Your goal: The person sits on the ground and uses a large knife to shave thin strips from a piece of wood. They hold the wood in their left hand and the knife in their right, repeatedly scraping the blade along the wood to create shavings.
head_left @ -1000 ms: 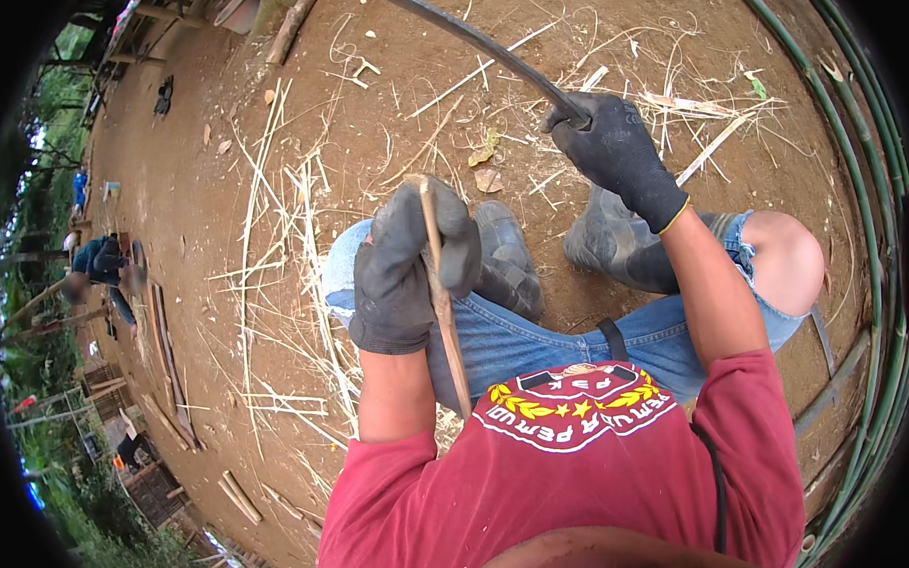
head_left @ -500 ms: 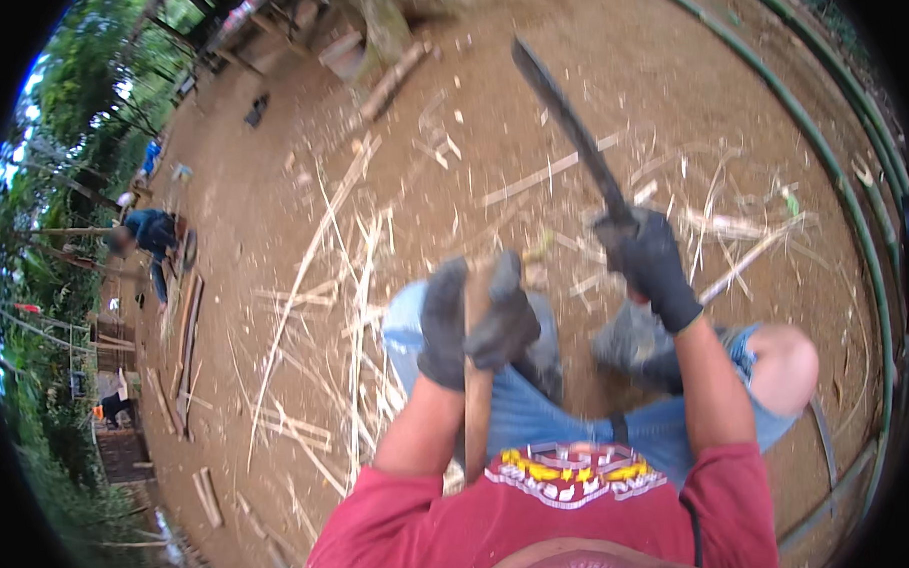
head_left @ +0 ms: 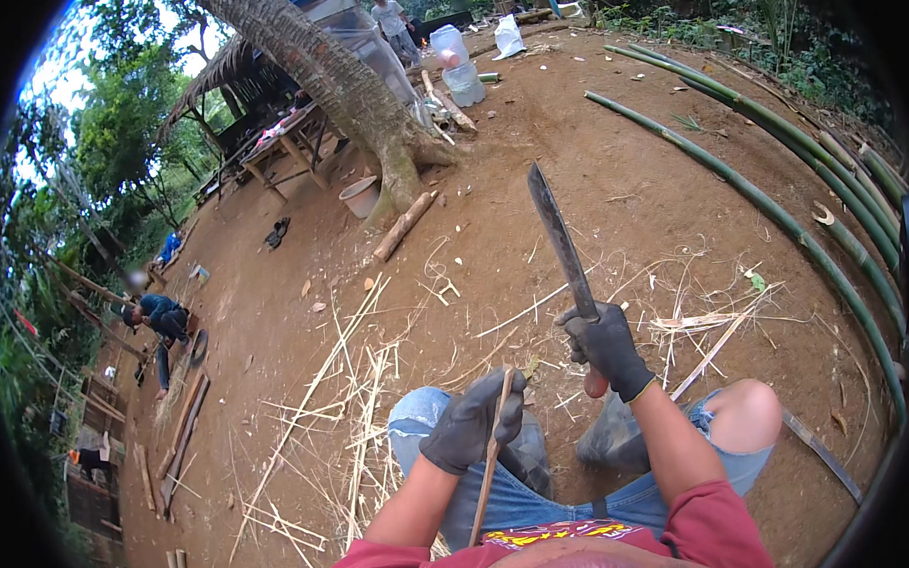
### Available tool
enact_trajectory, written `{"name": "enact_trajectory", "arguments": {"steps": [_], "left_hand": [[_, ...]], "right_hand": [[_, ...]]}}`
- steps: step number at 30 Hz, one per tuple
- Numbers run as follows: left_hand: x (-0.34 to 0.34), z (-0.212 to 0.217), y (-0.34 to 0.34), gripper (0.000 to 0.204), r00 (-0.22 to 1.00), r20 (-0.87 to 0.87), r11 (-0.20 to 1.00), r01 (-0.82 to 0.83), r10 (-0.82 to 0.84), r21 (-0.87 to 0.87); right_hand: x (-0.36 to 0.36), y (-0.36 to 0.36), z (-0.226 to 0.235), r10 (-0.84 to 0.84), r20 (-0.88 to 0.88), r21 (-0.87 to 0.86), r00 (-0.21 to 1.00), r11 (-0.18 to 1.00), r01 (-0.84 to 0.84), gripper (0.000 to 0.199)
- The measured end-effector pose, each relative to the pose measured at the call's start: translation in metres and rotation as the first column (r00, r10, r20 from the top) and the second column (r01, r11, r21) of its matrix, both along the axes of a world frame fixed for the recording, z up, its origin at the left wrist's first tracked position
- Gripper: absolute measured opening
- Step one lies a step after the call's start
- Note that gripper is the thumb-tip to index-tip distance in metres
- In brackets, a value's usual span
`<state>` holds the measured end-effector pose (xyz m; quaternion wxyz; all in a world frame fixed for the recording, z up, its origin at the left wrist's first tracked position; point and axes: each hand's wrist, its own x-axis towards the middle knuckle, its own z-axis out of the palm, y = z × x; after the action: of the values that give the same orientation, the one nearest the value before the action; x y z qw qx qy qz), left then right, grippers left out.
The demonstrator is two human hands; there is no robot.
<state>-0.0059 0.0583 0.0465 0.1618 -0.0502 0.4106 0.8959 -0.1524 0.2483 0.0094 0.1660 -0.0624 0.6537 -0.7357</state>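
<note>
In a dark glove, my left hand [head_left: 464, 428] is closed around a narrow brown strip [head_left: 489, 465], likely split bamboo. Its upper end leans away from me, and its lower end comes down toward my shirt. To the right, my right hand [head_left: 612, 353], gloved as well, grips a machete [head_left: 561, 242] by its handle. The long dark blade points up and away, apart from the strip. Both hands are held in front of my bent legs, over the jeans [head_left: 572, 492] and dark boots [head_left: 615, 434].
Pale split strips [head_left: 369, 412] and shavings litter the dirt around me. Green bamboo poles [head_left: 752, 193] lie along the right, near a flat metal blade [head_left: 823, 455]. Ahead are a short log [head_left: 404, 226], a bucket [head_left: 359, 197] and a leaning trunk [head_left: 317, 73]. A person [head_left: 164, 324] crouches at left.
The view has tilted up, bringing in the trunk's full base and the far yard. The strip now appears narrower, turned more edge-on. Both hands keep their hold.
</note>
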Motion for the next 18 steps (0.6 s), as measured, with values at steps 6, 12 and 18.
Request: {"name": "enact_trajectory", "arguments": {"steps": [6,12,18], "left_hand": [[-0.012,-0.003,0.008,0.046,0.997,-0.066,0.999,-0.051,0.05,-0.006],[-0.022,-0.011,0.013,0.043,0.97,-0.244,0.997,-0.034,0.016,-0.069],[-0.029,-0.026,0.034,0.053,0.967,-0.253,0.934,-0.088,-0.003,-0.347]], "right_hand": [[0.001,0.011,-0.004,-0.003,-0.033,-0.026,0.999,1.0,0.002,0.017],[0.009,0.006,-0.008,0.002,-0.034,-0.111,0.999,0.994,-0.006,0.021],[0.0,0.008,-0.018,-0.029,-0.034,-0.09,0.999,0.996,0.026,0.021]]}}
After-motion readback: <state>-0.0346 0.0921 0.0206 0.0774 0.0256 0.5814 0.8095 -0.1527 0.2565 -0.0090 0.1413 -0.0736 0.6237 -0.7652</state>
